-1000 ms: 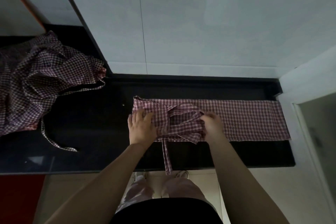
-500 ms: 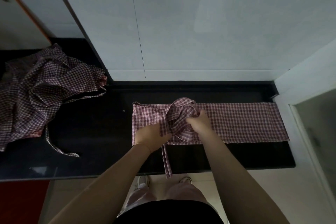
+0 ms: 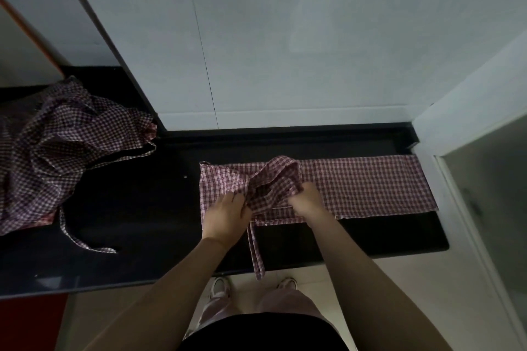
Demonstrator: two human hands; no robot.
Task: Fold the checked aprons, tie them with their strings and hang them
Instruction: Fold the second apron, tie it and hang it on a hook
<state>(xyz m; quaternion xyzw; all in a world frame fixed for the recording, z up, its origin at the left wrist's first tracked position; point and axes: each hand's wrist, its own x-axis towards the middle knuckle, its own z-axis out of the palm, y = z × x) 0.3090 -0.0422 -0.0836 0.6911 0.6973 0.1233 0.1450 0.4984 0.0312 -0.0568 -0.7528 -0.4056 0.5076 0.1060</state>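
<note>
Two checked aprons on the black countertop (image 3: 142, 208): one laid out as a long folded band (image 3: 370, 188) along the wall side, running right to the counter's end, the other an unfolded heap (image 3: 57, 157) well apart at far left, its own tie (image 3: 82, 239) trailing loose toward the front edge. Both hands busy at the left part of the band. Left hand (image 3: 225, 214) down on the cloth, fingers curled and pinching a gather of fabric at the bunch's left side, likely to anchor the fold while the rest gets worked. Right hand (image 3: 306, 201) closed round the raised bunch (image 3: 276, 179), knuckles up, lifting it clear of the flat layer beneath, probably to free the waistband end for rolling or wrapping. Fingertips themselves buried in the folds, so exact pinch not visible. One apron string (image 3: 256, 248) dropping from between the hands, over the counter's front lip, hanging free toward the floor, kept out of the fold, by the look of it, so as to be ready for tying. Folding stage, judging by this: nothing tied, nothing hung, second apron untouched. Snag risk: that dangling string getting trapped inside the next fold.
</note>
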